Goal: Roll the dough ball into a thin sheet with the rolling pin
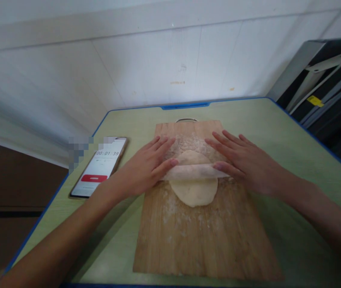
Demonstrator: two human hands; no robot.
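A pale rolling pin [193, 172] lies crosswise over a flattened round of dough [195, 194] on a wooden cutting board [206, 240]. My left hand [148, 166] rests on the pin's left end, its fingers stretched out and its thumb lying along the pin. On the right end lies my right hand [245, 164], palm down, fingers spread and pointing away from me. Neither hand wraps its fingers round the pin; the palms cover its ends. The dough shows on both the near and far side of the pin. White flour is scattered on the board.
A phone [100, 166] with a running timer lies left of the board, beside my left forearm. The light green table [281, 132] has a blue edge and meets a white wall [158, 68]. Dark folded metal-framed items [326, 80] stand beyond its right side.
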